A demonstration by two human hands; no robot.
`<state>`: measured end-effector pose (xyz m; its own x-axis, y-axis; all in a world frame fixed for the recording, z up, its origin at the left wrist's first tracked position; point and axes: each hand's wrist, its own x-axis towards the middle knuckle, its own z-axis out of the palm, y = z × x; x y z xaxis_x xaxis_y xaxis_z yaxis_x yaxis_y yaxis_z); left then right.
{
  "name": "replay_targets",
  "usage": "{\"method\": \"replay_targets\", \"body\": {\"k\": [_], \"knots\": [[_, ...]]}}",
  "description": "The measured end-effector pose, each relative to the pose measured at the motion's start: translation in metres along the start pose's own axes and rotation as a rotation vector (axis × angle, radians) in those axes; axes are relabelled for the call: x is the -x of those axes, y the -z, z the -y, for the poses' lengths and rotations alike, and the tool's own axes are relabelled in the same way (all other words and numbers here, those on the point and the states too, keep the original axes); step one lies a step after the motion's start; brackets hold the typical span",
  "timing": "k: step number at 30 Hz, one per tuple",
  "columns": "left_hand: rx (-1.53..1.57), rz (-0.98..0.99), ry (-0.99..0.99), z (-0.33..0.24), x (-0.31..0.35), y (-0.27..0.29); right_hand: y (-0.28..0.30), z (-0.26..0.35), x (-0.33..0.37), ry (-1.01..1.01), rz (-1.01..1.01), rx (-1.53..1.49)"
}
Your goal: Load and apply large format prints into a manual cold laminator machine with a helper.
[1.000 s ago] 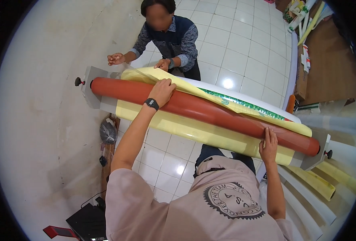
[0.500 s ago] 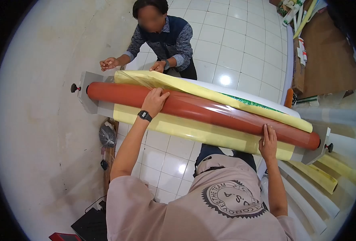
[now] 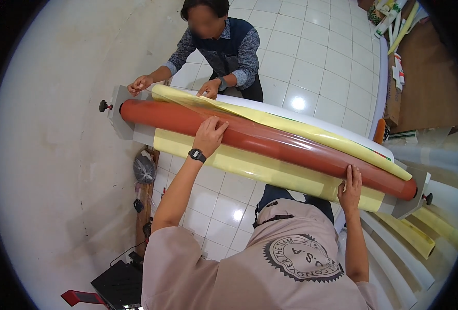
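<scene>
A long red-brown roller (image 3: pixel 291 146) lies between two grey end brackets, with clear film over much of its length. My left hand (image 3: pixel 210 136) rests on the roller left of its middle, fingers extended over the film. Toward the right end, my right hand (image 3: pixel 350 191) presses its outstretched fingers on the same roller. Yellow backing sheet (image 3: pixel 291 125) runs along the far side, its edge curled back. More yellow sheet (image 3: pixel 249 167) hangs on the near side. Across the roller, a co-worker's hand (image 3: pixel 209 88) touches the curled sheet; the other hand (image 3: pixel 140 84) is near the left bracket.
The left bracket (image 3: pixel 116 118) with a black knob stands close to the wall (image 3: pixel 58 113). Long rolls (image 3: pixel 389 258) lean at the right, beside cardboard (image 3: pixel 425 77). A black box (image 3: pixel 118 284) sits at the lower left. White tiles (image 3: pixel 311 67) cover the floor.
The view has shifted slightly, so the whole scene sits a little to the right. The co-worker's hand along the sheet edge has lifted a bit. My hands keep their places on the roller.
</scene>
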<state>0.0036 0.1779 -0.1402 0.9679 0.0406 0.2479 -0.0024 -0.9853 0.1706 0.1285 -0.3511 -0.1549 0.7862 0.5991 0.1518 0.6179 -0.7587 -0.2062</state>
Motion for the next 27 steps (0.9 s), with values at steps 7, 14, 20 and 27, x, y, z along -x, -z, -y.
{"method": "replay_targets", "body": {"k": [7,14,20,27], "knots": [[0.02,0.006,-0.017,-0.003,0.012,0.0,0.0,-0.001,0.003,-0.036,-0.068,-0.015],[0.035,0.03,0.02,-0.007,0.029,-0.005,0.0,-0.004,0.01,-0.045,0.002,0.085],[0.075,-0.012,0.046,-0.011,0.038,-0.006,-0.001,-0.002,0.015,-0.073,0.031,0.141],[-0.108,-0.288,0.241,0.025,0.014,0.001,-0.003,-0.002,0.015,-0.059,0.032,0.159]]}}
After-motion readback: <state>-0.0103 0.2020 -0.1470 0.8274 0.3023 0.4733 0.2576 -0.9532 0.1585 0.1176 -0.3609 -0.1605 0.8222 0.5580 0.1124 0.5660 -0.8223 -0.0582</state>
